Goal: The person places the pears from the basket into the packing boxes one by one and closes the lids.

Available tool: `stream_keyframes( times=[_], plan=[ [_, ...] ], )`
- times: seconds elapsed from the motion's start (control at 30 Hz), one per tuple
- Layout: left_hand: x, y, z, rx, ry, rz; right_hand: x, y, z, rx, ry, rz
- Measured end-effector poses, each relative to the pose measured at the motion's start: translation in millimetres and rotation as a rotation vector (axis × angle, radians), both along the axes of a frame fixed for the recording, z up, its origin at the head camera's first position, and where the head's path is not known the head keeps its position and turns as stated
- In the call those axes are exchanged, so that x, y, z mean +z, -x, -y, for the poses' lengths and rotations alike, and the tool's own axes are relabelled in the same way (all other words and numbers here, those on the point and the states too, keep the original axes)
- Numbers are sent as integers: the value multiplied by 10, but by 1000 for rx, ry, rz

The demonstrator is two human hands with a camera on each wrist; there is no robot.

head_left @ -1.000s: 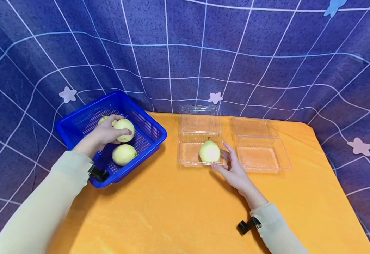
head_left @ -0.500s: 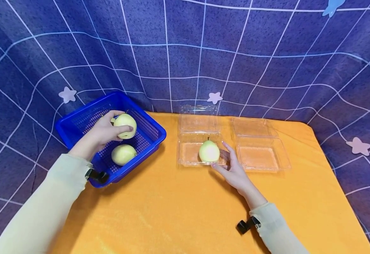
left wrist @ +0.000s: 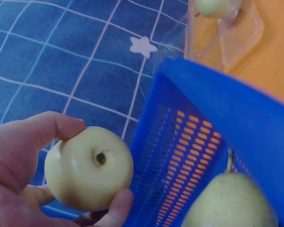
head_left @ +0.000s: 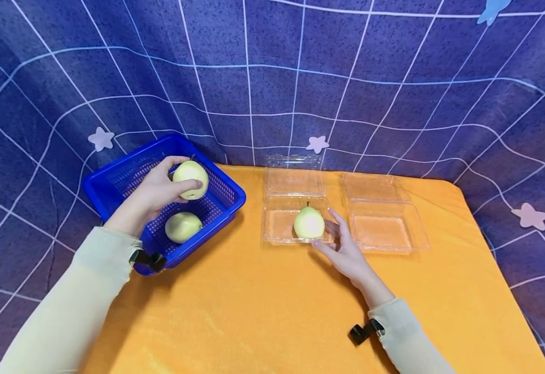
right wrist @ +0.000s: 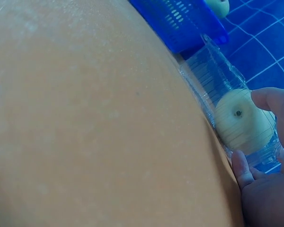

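My left hand (head_left: 155,189) grips a pale yellow-green pear (head_left: 191,180) above the blue plastic basket (head_left: 228,200), thumb and fingers around its sides. The pear's dark blossom end faces the left wrist view, beside the basket wall. Another pear (head_left: 182,227) lies on its side in the basket. At the middle of the table, my right hand (head_left: 345,255) holds the front right corner of an open clear plastic clamshell (head_left: 279,224), thumb at the front edge and fingers along the side. Inside that clamshell stands a pear (head_left: 308,223), stem up, toward the right end.
A second open clear clamshell (head_left: 380,234) stands to the right, with its lid (head_left: 375,187) folded back. An orange cloth (head_left: 254,311) covers the table. Behind and around it hangs a blue gridded curtain (head_left: 272,88) with pale stars.
My left hand has lifted its pear up and to the right, over the basket. A pear seen behind it earlier is now hidden. My right hand and the clamshells have stayed put.
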State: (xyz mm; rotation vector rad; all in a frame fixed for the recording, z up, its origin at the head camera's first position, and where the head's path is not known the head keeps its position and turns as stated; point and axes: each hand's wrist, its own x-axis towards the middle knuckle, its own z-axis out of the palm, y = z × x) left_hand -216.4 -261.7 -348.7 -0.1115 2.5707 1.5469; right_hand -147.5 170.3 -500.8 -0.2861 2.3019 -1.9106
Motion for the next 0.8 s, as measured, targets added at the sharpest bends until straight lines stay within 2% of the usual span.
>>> stream_keyframes(
  times=[0.4, 0.53, 0.8],
  plan=[
    [156, -216, -220, 4, -63, -27, -8, -5, 8, -4, -9, 2],
    [167, -243, -306, -5, -93, -31, -8, -9, 6, -7, -13, 0],
    [191, -229, -469, 2, -175, -66, -18, 5, 0, -10, -8, -6]
  ],
)
